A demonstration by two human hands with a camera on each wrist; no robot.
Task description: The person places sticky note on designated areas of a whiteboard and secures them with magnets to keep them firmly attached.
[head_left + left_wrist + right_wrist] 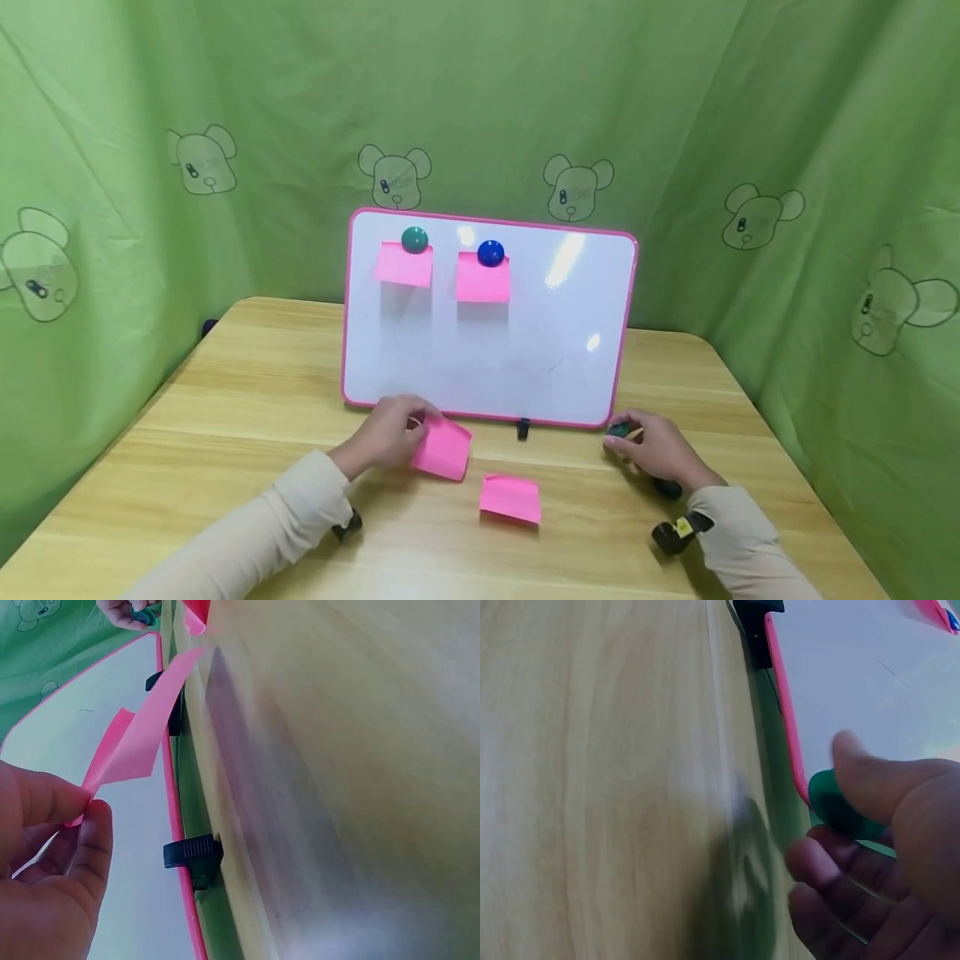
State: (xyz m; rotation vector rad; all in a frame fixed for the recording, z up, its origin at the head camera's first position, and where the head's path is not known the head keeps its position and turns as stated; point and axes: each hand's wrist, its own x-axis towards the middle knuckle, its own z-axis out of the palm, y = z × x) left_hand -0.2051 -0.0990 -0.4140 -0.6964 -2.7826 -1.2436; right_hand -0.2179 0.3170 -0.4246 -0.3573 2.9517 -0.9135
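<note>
Nowhere any readable writing: left hand (386, 435) pinches pink note (442, 448); right hand (654, 450) grips green magnet (618, 430).

Setting: a small staged recording booth, not a home or an office. Evidence — a green curtain (525, 92) printed with cartoon bear heads hangs in folds on every visible side and closes off the room behind it. A single pale wooden bench (225, 400) fills the enclosed space. A pink-framed whiteboard (487, 321) stands propped on black clip feet at its far edge — the only furnishing in view.
</note>
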